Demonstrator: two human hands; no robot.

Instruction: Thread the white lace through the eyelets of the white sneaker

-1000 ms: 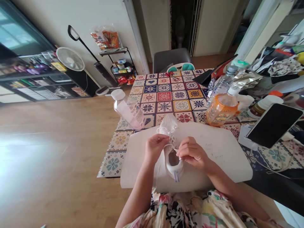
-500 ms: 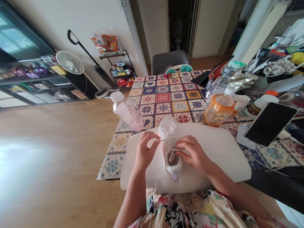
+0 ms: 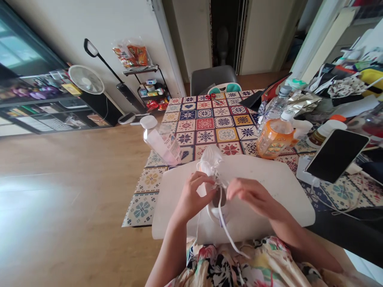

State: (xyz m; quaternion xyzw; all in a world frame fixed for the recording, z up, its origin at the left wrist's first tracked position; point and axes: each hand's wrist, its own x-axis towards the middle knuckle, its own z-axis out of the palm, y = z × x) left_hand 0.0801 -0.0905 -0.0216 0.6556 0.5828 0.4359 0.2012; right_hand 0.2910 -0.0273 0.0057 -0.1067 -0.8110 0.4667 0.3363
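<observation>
A white lace-up shoe (image 3: 211, 159) rests on a white sheet, its toe away from me and its heel toward me. My left hand (image 3: 196, 195) grips the shoe near its lacing, with the fingers at the eyelets and the thumb at the opening. One white shoelace (image 3: 229, 231) hangs loose from the lacing, over the heel and down toward my lap. Just right of the opening is my right hand (image 3: 254, 195), its curled fingers smeared by motion. Whether it holds anything cannot be made out.
The white sheet (image 3: 287, 199) covers the near part of a table with a patterned cloth (image 3: 205, 124). A tilted plastic bottle (image 3: 163, 143) stands at left. An orange-labelled bottle (image 3: 275, 137), a phone (image 3: 336, 155) and clutter stand at right. Red-handled scissors (image 3: 212, 97) lie at the far end.
My left hand has moved right, onto the lacing. My right hand has shifted slightly right, away from the lacing. A lace end now trails over the heel toward me.
</observation>
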